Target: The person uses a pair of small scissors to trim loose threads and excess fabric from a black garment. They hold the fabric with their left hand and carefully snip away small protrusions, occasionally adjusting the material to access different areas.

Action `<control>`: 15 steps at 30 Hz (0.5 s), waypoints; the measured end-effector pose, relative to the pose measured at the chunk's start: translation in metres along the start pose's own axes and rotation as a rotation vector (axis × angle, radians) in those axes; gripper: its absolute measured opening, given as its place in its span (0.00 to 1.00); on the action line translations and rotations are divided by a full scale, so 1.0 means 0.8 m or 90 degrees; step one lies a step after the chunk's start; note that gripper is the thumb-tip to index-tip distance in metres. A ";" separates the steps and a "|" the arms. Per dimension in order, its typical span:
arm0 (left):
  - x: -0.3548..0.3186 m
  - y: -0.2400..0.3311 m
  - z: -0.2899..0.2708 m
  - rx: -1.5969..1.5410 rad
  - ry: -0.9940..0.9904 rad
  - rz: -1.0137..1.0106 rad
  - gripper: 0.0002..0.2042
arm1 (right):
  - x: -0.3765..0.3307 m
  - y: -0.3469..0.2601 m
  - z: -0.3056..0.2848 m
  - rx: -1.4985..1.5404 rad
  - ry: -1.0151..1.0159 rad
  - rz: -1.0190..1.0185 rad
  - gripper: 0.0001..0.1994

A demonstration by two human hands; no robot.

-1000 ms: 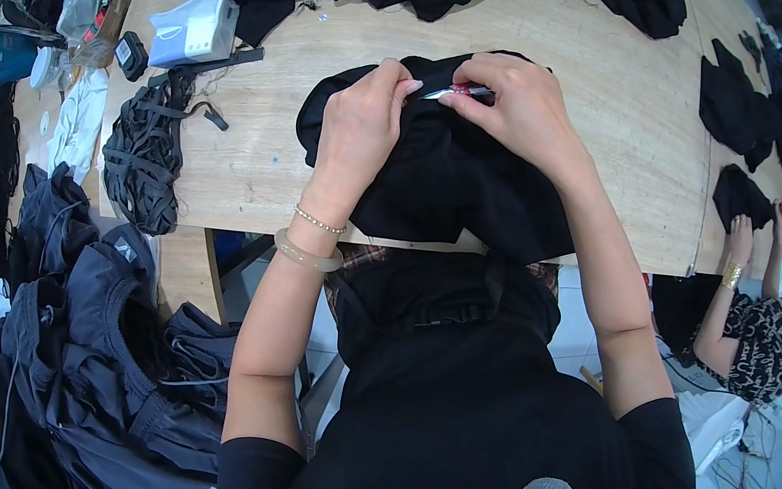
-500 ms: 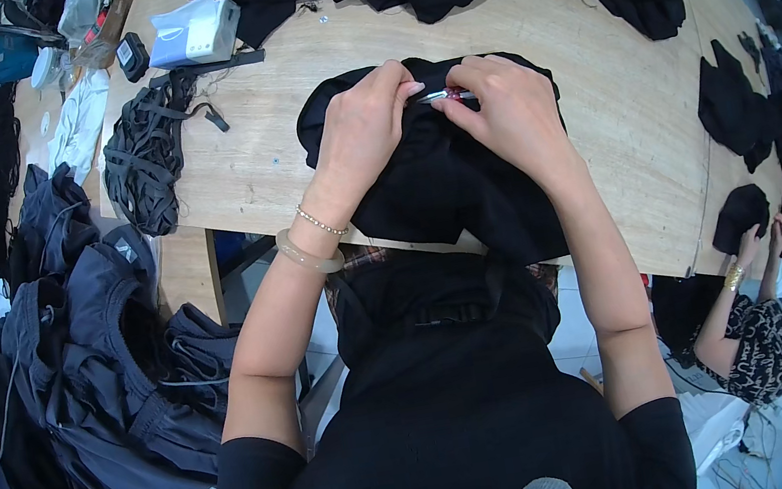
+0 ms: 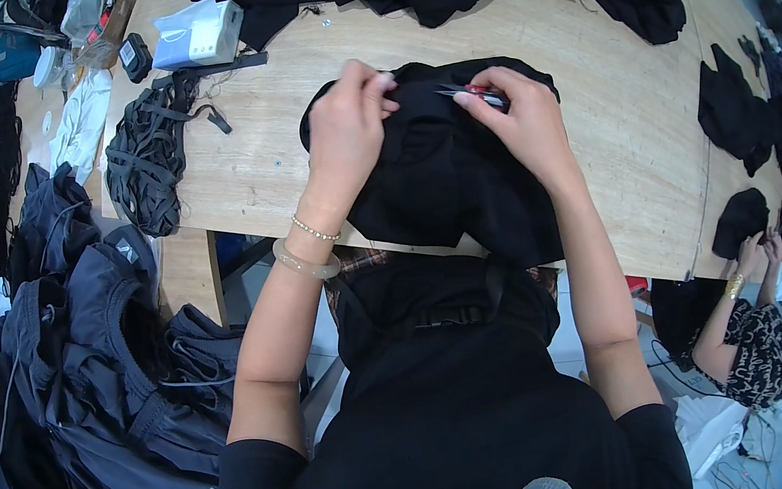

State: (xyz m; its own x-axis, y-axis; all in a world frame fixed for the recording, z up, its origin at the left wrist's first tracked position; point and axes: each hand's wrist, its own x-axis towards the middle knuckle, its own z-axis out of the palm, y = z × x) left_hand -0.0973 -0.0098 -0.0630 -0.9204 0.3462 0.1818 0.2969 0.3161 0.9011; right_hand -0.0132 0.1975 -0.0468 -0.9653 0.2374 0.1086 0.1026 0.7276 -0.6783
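With the black garment [image 3: 446, 170] lying at the table's [image 3: 273, 131] near edge, the left hand [image 3: 349, 129] should keep its pinched fold taut while the right hand [image 3: 519, 119], fingers closed on small snips [image 3: 470, 93], cuts only loose thread.

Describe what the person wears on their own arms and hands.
Both forearms are bare; short black sleeves end near the upper arms. The left wrist carries a thin beaded bracelet and a pale, translucent bangle. The left hand and right hand wear no gloves, and no rings are visible.
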 end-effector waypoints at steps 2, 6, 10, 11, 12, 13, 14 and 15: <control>0.001 0.005 -0.011 -0.055 0.150 -0.071 0.11 | -0.011 0.022 0.006 0.102 -0.003 0.096 0.14; 0.001 0.003 -0.031 -0.092 0.306 -0.058 0.10 | -0.029 0.056 0.025 0.344 -0.002 0.199 0.09; -0.013 0.029 -0.015 0.106 -0.006 0.120 0.10 | -0.030 0.059 0.031 0.399 0.030 0.181 0.10; -0.013 0.033 -0.006 0.144 -0.037 0.171 0.11 | -0.029 0.060 0.032 0.408 0.037 0.177 0.11; -0.013 0.027 -0.003 0.168 -0.060 0.179 0.10 | -0.029 0.060 0.034 0.417 0.044 0.172 0.12; -0.010 0.021 0.003 0.190 -0.083 0.186 0.10 | -0.028 0.061 0.033 0.410 0.038 0.176 0.12; -0.008 0.016 0.008 0.212 -0.106 0.193 0.10 | -0.028 0.060 0.032 0.403 0.031 0.180 0.12; -0.007 0.012 0.008 0.208 -0.131 0.172 0.10 | -0.028 0.060 0.031 0.396 0.024 0.184 0.12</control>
State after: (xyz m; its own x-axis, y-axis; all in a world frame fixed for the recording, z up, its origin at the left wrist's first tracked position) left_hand -0.0878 -0.0028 -0.0582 -0.7389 0.6121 0.2817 0.6142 0.4400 0.6551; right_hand 0.0075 0.2114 -0.0999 -0.9093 0.3977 -0.1221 0.1874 0.1295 -0.9737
